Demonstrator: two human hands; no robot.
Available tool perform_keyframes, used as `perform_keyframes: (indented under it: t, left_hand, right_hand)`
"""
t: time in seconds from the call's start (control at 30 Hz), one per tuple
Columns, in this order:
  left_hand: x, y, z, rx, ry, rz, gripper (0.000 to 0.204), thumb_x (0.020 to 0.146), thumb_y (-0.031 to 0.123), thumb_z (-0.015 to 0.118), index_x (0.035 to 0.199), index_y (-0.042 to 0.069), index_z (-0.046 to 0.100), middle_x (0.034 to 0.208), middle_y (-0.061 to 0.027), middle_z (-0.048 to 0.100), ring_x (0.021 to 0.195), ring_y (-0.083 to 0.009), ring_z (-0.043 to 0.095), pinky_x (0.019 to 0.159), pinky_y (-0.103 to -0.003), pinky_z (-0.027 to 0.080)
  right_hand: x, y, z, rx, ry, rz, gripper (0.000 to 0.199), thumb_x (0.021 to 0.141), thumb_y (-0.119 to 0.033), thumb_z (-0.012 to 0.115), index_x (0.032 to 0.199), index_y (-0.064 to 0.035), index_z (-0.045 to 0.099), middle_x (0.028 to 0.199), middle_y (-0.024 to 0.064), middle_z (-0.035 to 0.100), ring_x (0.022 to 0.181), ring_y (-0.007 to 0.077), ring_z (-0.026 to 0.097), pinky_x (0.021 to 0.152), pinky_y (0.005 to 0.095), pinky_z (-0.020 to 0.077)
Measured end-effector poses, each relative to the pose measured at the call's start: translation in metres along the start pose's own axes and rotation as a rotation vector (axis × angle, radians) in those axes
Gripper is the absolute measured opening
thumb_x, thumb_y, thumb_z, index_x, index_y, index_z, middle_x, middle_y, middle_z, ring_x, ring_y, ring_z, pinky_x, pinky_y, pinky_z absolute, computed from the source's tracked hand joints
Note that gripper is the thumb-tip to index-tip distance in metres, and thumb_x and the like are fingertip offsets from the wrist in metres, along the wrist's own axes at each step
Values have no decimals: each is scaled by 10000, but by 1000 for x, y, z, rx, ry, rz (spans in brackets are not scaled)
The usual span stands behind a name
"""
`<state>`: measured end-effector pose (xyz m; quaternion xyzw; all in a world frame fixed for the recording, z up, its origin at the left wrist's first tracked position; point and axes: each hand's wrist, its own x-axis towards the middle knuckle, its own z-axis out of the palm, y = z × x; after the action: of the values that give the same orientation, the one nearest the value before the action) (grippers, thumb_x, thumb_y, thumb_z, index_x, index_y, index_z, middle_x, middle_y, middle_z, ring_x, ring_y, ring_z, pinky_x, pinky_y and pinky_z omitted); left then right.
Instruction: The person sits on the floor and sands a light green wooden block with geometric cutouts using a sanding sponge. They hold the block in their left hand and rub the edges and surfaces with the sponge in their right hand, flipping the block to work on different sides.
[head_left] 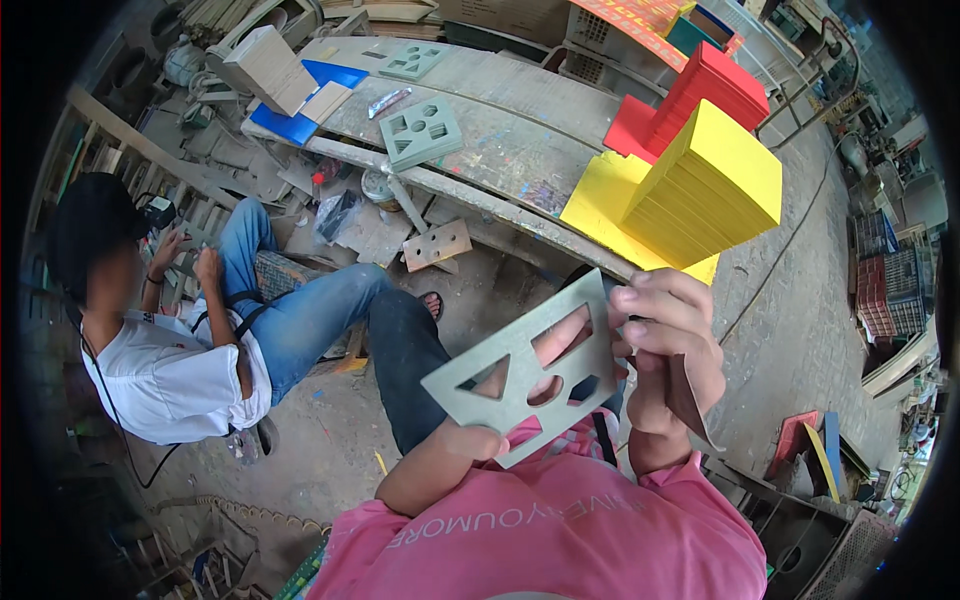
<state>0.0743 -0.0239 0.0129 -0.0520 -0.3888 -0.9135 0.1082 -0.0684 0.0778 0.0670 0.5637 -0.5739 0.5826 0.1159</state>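
A grey-green board [520,365] with cut-out shapes, among them a triangle and round and four-sided holes, is held up tilted in front of my chest. My left hand [465,448] is closed on its lower left edge; most of its fingers are behind the board, and some skin shows through the openings. My right hand [675,325] is bent round a curled brown sheet of sandpaper [692,405], with its fingertips at the board's right edge. Similar boards lie in a stack [425,150] on the long workbench [500,140], with more [412,62] farther back.
Beyond my hands, a yellow stack of panels [705,190] stands on the bench's right end, beside a red stack [710,100]. Blue boards [290,115] and a pale wooden block [270,70] sit at its left end. A seated co-worker [180,350] is close on my left.
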Motion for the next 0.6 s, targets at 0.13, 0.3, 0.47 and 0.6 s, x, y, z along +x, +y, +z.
perform_keyframes:
  t: [0.13,0.3,0.47,0.6]
  left_hand:
    - [10,9,8,-92,-209,183,868,893,337,558,1560,80,67,1520,-118,318,1328,-205,425,1077,-314,352]
    - [5,9,7,-99,-133,99,937,846,371,573,1557,68,44,1569,-137,214,1395,-236,338,1112,-353,316]
    - [-1,1,-15,135,-112,-75,1087,740,416,624,1551,53,-2,1612,-172,54,1473,-284,178,1163,-410,216]
    - [-10,-3,-7,136,-99,101,1136,691,415,641,1547,41,-5,1605,-208,3,1494,-302,60,1175,-428,143]
  right_hand:
    - [-5,-2,-3,-49,-101,36,83,934,4,473,997,-19,522,1054,255,680,1052,363,600,877,452,478]
    - [2,-4,3,20,-22,52,243,802,88,616,1008,-33,569,1068,187,705,1047,362,653,878,474,451]
    - [2,-1,5,-22,-89,63,178,851,32,612,1018,-26,593,1090,194,699,1108,375,641,945,495,433]
    - [1,1,8,-32,-154,61,192,861,5,619,1050,-25,618,1113,199,691,1159,375,617,1021,524,389]
